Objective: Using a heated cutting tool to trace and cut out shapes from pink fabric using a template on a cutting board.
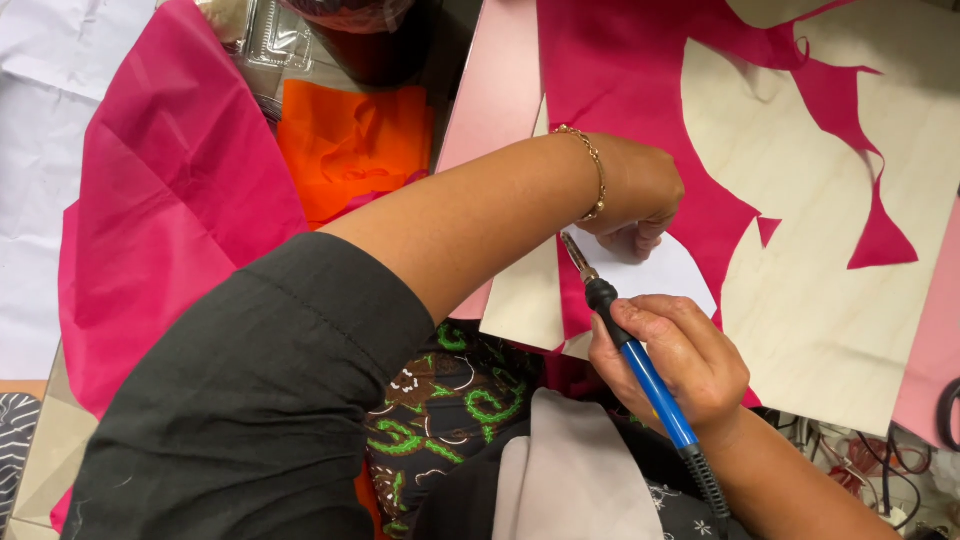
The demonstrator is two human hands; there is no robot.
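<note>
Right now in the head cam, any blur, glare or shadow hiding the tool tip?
Head view: even, soft light, no glare. The soldering-iron-style tool in the right hand is sharp, but its tip runs under the left hand, which shades the white paper piece. The near black sleeve looks slightly soft.

Orange fabric scrap (352, 145), crumpled, upper centre, beside large loose magenta fabric sheet (170, 215) spread at left. Clear plastic packaging (268, 40) above orange scrap, next to dark round container (375, 35). White cloth (40, 150) at far left. Pale pink sheet (497, 85) at wooden board's left edge. Tangle of cables (870, 470) lower right. Grey fabric piece (565, 470) on lap, over dark patterned garment (450, 405).
</note>
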